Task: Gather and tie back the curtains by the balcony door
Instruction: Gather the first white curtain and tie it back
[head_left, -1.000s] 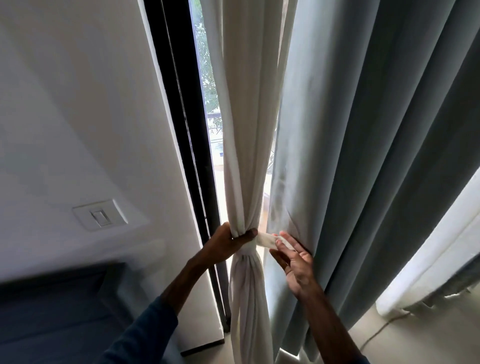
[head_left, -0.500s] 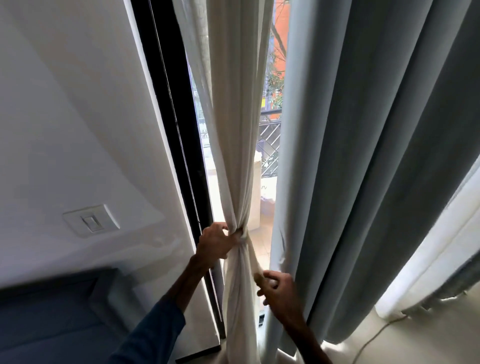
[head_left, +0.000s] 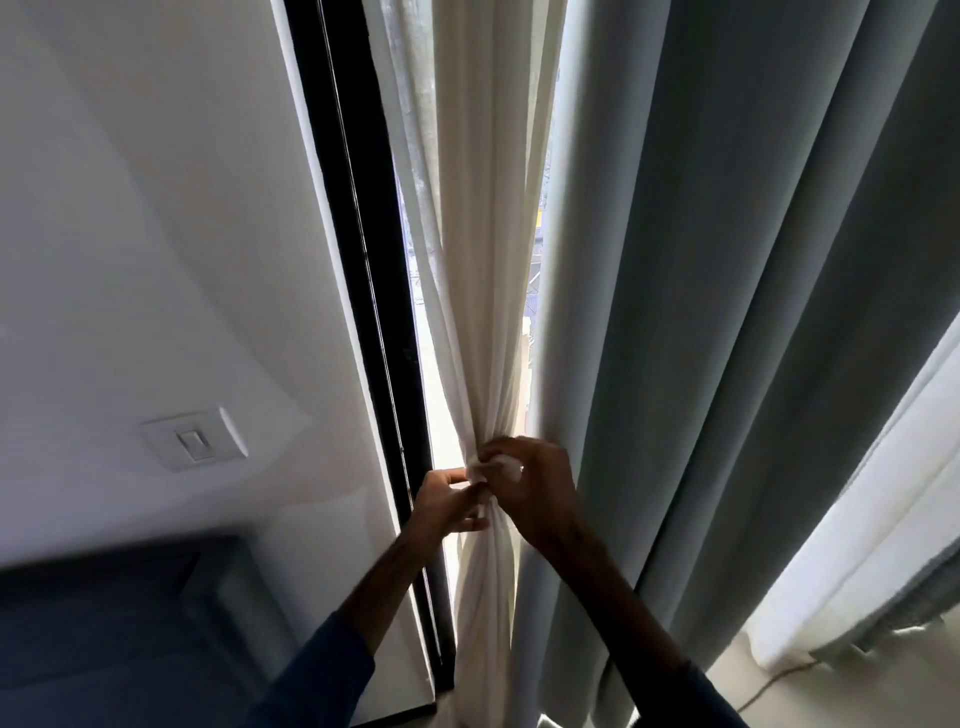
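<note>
Closest to me, my blue sleeve (head_left: 322, 675) comes up from the bottom edge, with both forearms reaching in toward the same spot. My left hand (head_left: 449, 501) has its fingers curled in and is pinching one end of the white tie strip (head_left: 501, 467), right against the bunched fabric. My right hand (head_left: 540, 493) is just beside it, practically touching, with its fingers curled over the other bit of the strip from above. So both hands are closed on the tie, and I honestly can't tell how the strip is looped under my fingers.

The cream curtain (head_left: 483, 260) is gathered into a narrow bundle, pinched in at the point where my hands are, and hangs straight down to the floor below them. The big grey-blue curtain (head_left: 727, 312) hangs loose just to its right, touching my right wrist. Off to the left is the black door frame (head_left: 353, 260), then the white wall with a light switch (head_left: 195, 439) and some dark blue furniture (head_left: 104, 623) below it. Daylight shows through the gap behind the cream bundle.
</note>
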